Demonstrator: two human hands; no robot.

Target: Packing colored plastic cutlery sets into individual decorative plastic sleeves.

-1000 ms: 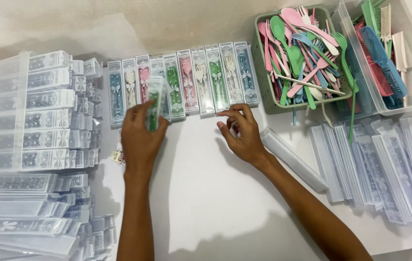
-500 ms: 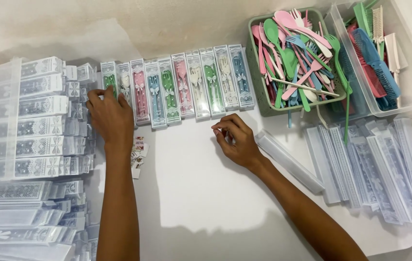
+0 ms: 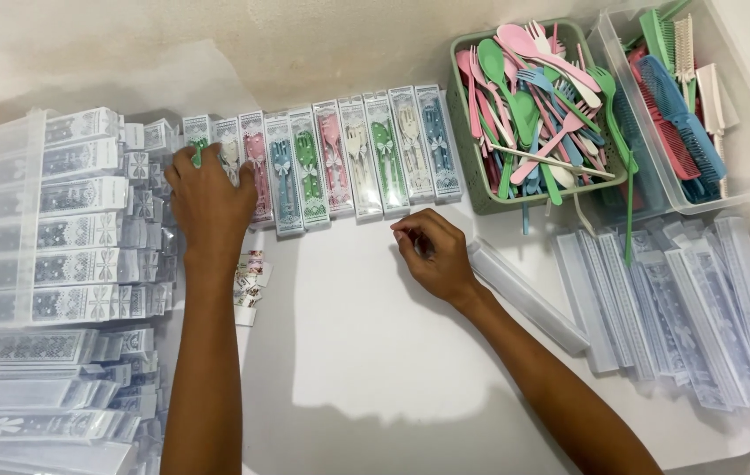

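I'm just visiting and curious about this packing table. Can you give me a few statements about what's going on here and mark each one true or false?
1. The left hand rests on the left end of the row of packed cutlery boxes. True.
2. The right hand is inside the green basket. False: it lies on the white table, below the row.
3. The green basket holds loose plastic spoons and forks. True.
4. The combs lie in the green basket. False: they are in a clear bin to its right.
5. Empty clear boxes lie at the right. True.
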